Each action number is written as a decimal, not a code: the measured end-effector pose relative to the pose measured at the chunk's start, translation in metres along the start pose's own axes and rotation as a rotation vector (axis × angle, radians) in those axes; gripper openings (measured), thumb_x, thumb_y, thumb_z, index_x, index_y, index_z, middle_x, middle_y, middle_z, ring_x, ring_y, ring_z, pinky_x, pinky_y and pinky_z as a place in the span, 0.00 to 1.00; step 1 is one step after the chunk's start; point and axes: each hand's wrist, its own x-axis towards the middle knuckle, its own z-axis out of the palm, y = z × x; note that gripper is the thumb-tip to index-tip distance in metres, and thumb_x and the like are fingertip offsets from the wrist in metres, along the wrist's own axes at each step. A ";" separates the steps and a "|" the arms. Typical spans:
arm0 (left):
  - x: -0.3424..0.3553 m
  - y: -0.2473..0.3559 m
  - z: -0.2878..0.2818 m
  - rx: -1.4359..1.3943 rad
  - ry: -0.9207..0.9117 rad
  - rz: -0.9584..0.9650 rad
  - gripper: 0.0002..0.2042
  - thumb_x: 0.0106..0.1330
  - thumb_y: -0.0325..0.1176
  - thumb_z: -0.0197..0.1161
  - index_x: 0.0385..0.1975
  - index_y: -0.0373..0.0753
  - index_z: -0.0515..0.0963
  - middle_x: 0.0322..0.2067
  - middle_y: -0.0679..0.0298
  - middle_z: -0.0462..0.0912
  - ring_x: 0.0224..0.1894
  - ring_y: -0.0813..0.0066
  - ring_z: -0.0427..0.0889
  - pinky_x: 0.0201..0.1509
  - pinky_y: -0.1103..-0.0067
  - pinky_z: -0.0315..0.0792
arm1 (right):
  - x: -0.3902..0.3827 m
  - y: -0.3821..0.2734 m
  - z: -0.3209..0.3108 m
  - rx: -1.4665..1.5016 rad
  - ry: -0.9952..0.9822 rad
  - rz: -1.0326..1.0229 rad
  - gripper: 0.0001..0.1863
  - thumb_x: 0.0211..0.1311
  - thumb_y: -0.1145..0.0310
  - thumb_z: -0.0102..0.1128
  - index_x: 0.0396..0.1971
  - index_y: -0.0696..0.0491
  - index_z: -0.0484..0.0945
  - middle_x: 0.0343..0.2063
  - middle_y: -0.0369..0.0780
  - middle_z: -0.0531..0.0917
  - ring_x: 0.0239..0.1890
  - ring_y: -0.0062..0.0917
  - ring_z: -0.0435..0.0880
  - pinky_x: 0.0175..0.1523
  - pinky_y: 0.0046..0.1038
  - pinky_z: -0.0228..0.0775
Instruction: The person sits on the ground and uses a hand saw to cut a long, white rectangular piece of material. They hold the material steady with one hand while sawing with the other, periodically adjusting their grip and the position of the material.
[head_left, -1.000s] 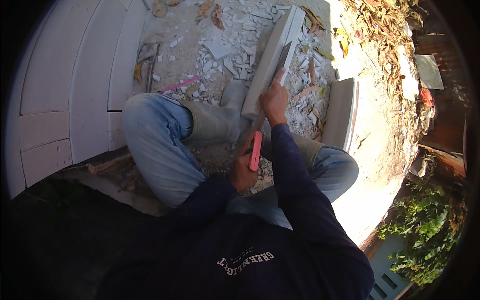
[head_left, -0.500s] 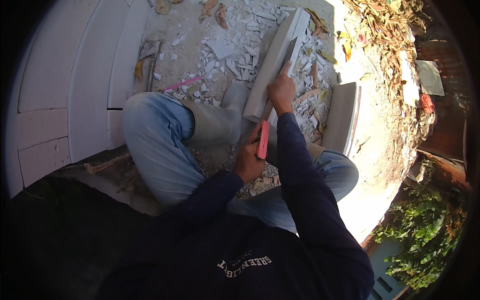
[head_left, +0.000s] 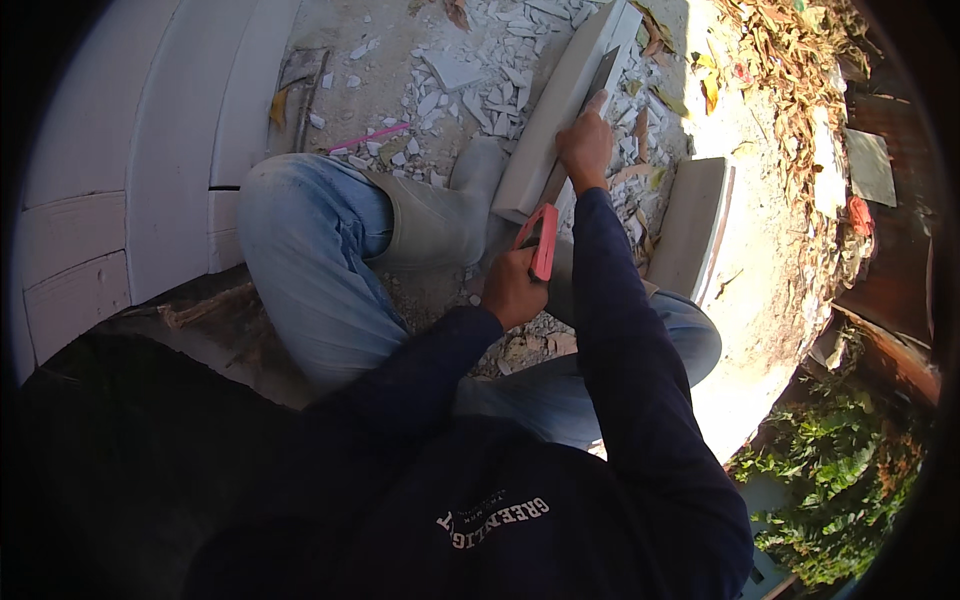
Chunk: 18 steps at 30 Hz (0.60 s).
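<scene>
My left hand (head_left: 514, 290) is wrapped round the red handle (head_left: 544, 243) of what looks like a hand saw. Its dark, flat blade (head_left: 603, 80) runs away from me along the right side of a long grey-white block (head_left: 548, 140). Farther up, my right hand (head_left: 586, 150) rests on the blade, index finger stretched along it and the other fingers curled. Part of the blade is hidden under that hand. The block lies slantwise between my legs, its near end beside my grey rubber boot (head_left: 478, 180).
White broken chips (head_left: 455, 72) litter the ground left of the block. A pink strip (head_left: 372, 136) lies by my left knee. Another grey block (head_left: 690, 220) is at the right. White boards (head_left: 170, 140) flank the left, with dry leaves (head_left: 800, 120) at the far right.
The view has shifted a little. Both hands, with the saw between them, have slid slightly away from me along the block.
</scene>
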 end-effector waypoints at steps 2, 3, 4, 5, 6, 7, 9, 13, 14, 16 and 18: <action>-0.067 -0.002 -0.021 -0.048 -0.025 -0.085 0.03 0.61 0.22 0.59 0.28 0.31 0.79 0.21 0.54 0.79 0.25 0.67 0.80 0.34 0.70 0.72 | -0.069 -0.022 0.001 -0.027 -0.038 0.047 0.50 0.51 0.75 0.60 0.74 0.69 0.44 0.25 0.58 0.83 0.29 0.51 0.86 0.38 0.46 0.77; -0.089 0.007 -0.032 -0.043 -0.054 -0.141 0.03 0.61 0.21 0.59 0.29 0.31 0.79 0.21 0.56 0.79 0.25 0.69 0.79 0.35 0.71 0.72 | -0.093 -0.025 0.000 -0.020 -0.054 0.079 0.51 0.52 0.75 0.61 0.74 0.68 0.43 0.23 0.57 0.83 0.27 0.51 0.85 0.36 0.47 0.76; -0.094 0.011 -0.038 -0.035 -0.071 -0.101 0.02 0.60 0.22 0.59 0.28 0.32 0.79 0.22 0.53 0.80 0.28 0.62 0.81 0.36 0.68 0.73 | -0.101 -0.021 0.000 -0.020 -0.044 0.080 0.51 0.51 0.75 0.61 0.74 0.68 0.43 0.22 0.56 0.83 0.26 0.51 0.85 0.35 0.47 0.76; -0.097 0.013 -0.041 -0.026 -0.083 -0.063 0.03 0.58 0.22 0.58 0.28 0.34 0.79 0.23 0.51 0.81 0.30 0.55 0.82 0.38 0.65 0.73 | -0.105 -0.018 0.003 -0.019 -0.038 0.076 0.51 0.51 0.75 0.62 0.74 0.68 0.43 0.21 0.56 0.82 0.25 0.52 0.85 0.34 0.47 0.76; -0.088 0.013 -0.039 -0.003 -0.092 -0.066 0.02 0.57 0.22 0.58 0.28 0.34 0.78 0.24 0.50 0.81 0.32 0.50 0.82 0.39 0.63 0.73 | -0.103 -0.016 0.007 -0.016 -0.034 0.071 0.51 0.51 0.75 0.62 0.74 0.69 0.44 0.20 0.55 0.82 0.24 0.52 0.84 0.33 0.47 0.75; -0.077 0.013 -0.036 0.016 -0.115 -0.059 0.02 0.57 0.22 0.58 0.27 0.35 0.78 0.24 0.49 0.81 0.33 0.46 0.83 0.39 0.61 0.74 | -0.083 -0.016 -0.001 -0.008 -0.037 0.060 0.50 0.50 0.75 0.62 0.73 0.70 0.48 0.23 0.57 0.83 0.27 0.52 0.85 0.36 0.48 0.76; -0.019 0.018 -0.020 0.048 -0.145 -0.100 0.01 0.55 0.23 0.59 0.25 0.35 0.77 0.24 0.49 0.80 0.34 0.42 0.81 0.40 0.59 0.73 | -0.021 0.011 0.000 0.008 0.062 0.000 0.47 0.50 0.74 0.61 0.71 0.72 0.52 0.26 0.58 0.83 0.31 0.52 0.85 0.40 0.48 0.77; 0.013 0.028 0.002 0.073 -0.018 -0.025 0.02 0.52 0.24 0.59 0.25 0.35 0.76 0.24 0.48 0.80 0.34 0.39 0.79 0.39 0.58 0.73 | 0.017 0.011 0.000 -0.019 0.101 -0.078 0.45 0.50 0.75 0.58 0.70 0.72 0.54 0.30 0.60 0.84 0.37 0.53 0.86 0.46 0.46 0.77; 0.007 0.024 0.000 0.061 -0.016 -0.029 0.02 0.53 0.24 0.59 0.25 0.35 0.76 0.24 0.48 0.80 0.34 0.40 0.80 0.39 0.58 0.73 | 0.011 0.007 -0.001 -0.011 0.092 -0.082 0.45 0.50 0.75 0.58 0.70 0.72 0.54 0.31 0.60 0.84 0.37 0.53 0.86 0.46 0.45 0.77; -0.023 0.015 -0.004 0.023 -0.036 -0.082 0.02 0.53 0.24 0.59 0.26 0.35 0.76 0.25 0.48 0.81 0.36 0.41 0.80 0.40 0.58 0.73 | -0.026 0.001 -0.001 -0.028 0.057 -0.017 0.46 0.50 0.75 0.58 0.71 0.72 0.51 0.31 0.60 0.85 0.36 0.53 0.86 0.45 0.46 0.77; -0.092 -0.004 -0.017 0.023 -0.028 -0.136 0.01 0.55 0.23 0.59 0.26 0.35 0.76 0.25 0.49 0.81 0.33 0.47 0.82 0.38 0.61 0.72 | -0.090 -0.021 -0.001 -0.062 -0.009 0.054 0.47 0.51 0.76 0.57 0.72 0.70 0.49 0.28 0.59 0.84 0.31 0.52 0.86 0.42 0.48 0.76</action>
